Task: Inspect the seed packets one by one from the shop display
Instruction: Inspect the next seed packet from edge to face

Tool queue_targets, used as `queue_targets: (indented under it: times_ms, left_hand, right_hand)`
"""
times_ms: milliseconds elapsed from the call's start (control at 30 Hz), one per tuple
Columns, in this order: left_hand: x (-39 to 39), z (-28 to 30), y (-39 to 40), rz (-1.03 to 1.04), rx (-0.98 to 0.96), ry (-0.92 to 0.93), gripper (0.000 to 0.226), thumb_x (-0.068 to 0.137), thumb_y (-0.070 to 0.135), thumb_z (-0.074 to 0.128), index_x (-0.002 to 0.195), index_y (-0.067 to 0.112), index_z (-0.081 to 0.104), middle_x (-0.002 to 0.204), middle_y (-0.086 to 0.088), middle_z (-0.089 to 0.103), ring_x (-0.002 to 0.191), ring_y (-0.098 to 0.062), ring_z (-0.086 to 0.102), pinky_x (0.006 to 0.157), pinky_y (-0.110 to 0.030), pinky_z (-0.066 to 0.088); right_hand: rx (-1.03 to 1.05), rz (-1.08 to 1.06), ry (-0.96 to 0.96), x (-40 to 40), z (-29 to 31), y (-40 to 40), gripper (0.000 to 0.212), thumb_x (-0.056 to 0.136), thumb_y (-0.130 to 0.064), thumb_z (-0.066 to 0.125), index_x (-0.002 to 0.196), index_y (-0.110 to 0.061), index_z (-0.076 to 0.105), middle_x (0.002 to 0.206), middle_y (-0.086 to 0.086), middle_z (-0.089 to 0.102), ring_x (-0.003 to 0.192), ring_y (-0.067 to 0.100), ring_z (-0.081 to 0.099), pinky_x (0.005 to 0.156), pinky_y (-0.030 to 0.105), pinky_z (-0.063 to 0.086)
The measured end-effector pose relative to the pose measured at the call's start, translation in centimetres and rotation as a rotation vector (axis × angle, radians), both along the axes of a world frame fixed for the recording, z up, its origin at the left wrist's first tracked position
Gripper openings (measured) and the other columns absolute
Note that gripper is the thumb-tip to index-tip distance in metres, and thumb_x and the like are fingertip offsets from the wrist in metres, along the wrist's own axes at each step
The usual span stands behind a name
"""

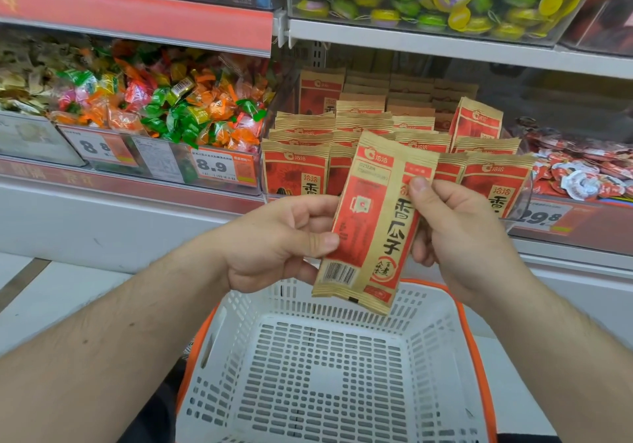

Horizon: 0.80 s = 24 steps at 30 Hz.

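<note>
I hold one red and tan seed packet (371,223) upright in front of the display, its back with a barcode facing me. My left hand (274,240) pinches its left edge with thumb and fingers. My right hand (455,226) grips its right edge, thumb on the front. Behind it, several identical seed packets (397,134) stand in rows in a clear shelf bin.
A white perforated basket with an orange rim (469,333) sits below my hands. Left of the seeds is a bin of wrapped candies (164,106) with an 8.9 price tag (214,166). Small red and white packets (582,172) fill the bin on the right. Shelves above hold more goods.
</note>
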State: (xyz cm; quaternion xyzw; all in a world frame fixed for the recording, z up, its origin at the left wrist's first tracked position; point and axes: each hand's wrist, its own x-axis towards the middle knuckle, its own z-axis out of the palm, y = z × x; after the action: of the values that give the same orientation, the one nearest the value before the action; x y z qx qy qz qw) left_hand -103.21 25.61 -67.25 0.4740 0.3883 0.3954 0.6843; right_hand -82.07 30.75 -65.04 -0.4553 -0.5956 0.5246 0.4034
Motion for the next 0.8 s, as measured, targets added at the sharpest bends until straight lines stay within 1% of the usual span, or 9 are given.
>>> queue_targets:
  times_ms: [133,200,300,367,433,600,667,733,800]
  left_hand:
    - [0.2,-0.3,0.2,0.064,0.033,-0.051,0.047,0.084,0.009,0.06,0.13,0.016,0.059,0.116,-0.012,0.071,0.1,-0.028,0.07,0.078,-0.047,0.059]
    - [0.3,-0.4,0.3,0.094,0.051,-0.08,0.044,0.084,0.009,0.059,0.127,0.017,0.061,0.115,-0.012,0.071,0.098,-0.029,0.071,0.076,-0.045,0.06]
    - [0.1,-0.3,0.4,0.137,0.05,-0.122,0.041,0.084,0.008,0.058,0.124,0.016,0.065,0.113,-0.015,0.072,0.092,-0.029,0.072,0.072,-0.042,0.062]
    - [0.0,-0.3,0.5,0.154,0.04,-0.128,0.042,0.084,0.009,0.059,0.124,0.014,0.064,0.115,-0.017,0.071,0.094,-0.031,0.072,0.072,-0.042,0.062]
    - [-0.1,-0.5,0.4,0.159,0.029,-0.122,0.044,0.083,0.009,0.059,0.127,0.012,0.062,0.117,-0.019,0.069,0.095,-0.033,0.071,0.072,-0.043,0.062]
    - [0.0,0.0,0.3,0.186,0.02,-0.07,0.04,0.086,0.003,0.065,0.124,0.015,0.065,0.117,-0.015,0.071,0.1,-0.035,0.069,0.073,-0.045,0.062]
    - [0.3,0.1,0.1,0.242,0.076,0.109,0.038,0.092,-0.002,0.06,0.122,0.021,0.064,0.116,-0.008,0.073,0.102,-0.03,0.071,0.079,-0.049,0.061]
    - [0.9,0.1,-0.1,0.301,0.109,0.261,0.035,0.095,0.002,0.06,0.12,0.026,0.063,0.11,0.003,0.074,0.1,-0.02,0.072,0.081,-0.047,0.06]
    - [1.6,0.1,-0.3,0.324,0.074,0.257,0.033,0.09,0.012,0.067,0.119,0.025,0.06,0.102,0.008,0.075,0.094,-0.012,0.072,0.074,-0.038,0.061]
  right_hand:
    - [-0.046,0.125,-0.075,0.4,0.3,0.0,0.022,0.097,-0.03,0.055,0.094,-0.011,0.066,0.068,0.007,0.069,0.048,0.019,0.05,0.044,0.026,0.037]
    - [-0.093,0.252,-0.133,0.7,0.3,0.1,0.014,0.091,-0.02,0.063,0.101,-0.011,0.067,0.078,0.016,0.072,0.058,0.026,0.054,0.05,0.031,0.041]
    - [-0.148,0.418,-0.2,0.9,0.1,0.2,0.03,0.081,-0.008,0.076,0.108,-0.01,0.065,0.092,0.023,0.073,0.068,0.034,0.059,0.057,0.035,0.047]
    - [-0.15,0.471,-0.241,1.1,-0.1,0.3,0.041,0.073,-0.016,0.075,0.112,-0.01,0.063,0.096,0.02,0.074,0.076,0.045,0.063,0.058,0.034,0.05]
    - [-0.151,0.486,-0.237,1.2,-0.1,0.4,0.044,0.071,-0.018,0.073,0.113,-0.009,0.062,0.098,0.021,0.074,0.084,0.049,0.065,0.059,0.033,0.052]
    - [-0.129,0.503,-0.237,1.1,0.0,0.2,0.037,0.077,-0.012,0.079,0.111,-0.011,0.062,0.093,0.019,0.075,0.071,0.033,0.068,0.061,0.036,0.054]
    - [-0.093,0.473,-0.313,0.7,0.0,-0.3,0.036,0.079,-0.007,0.078,0.11,-0.017,0.062,0.087,0.013,0.076,0.068,0.03,0.07,0.064,0.041,0.057]
    - [-0.037,0.442,-0.432,0.1,-0.4,-0.8,0.04,0.078,-0.009,0.081,0.11,-0.025,0.062,0.082,0.005,0.076,0.066,0.023,0.072,0.067,0.042,0.059]
    - [0.03,0.428,-0.513,-0.5,-1.0,-1.3,0.046,0.071,-0.019,0.087,0.107,-0.032,0.062,0.081,0.002,0.075,0.068,0.02,0.073,0.069,0.044,0.061]
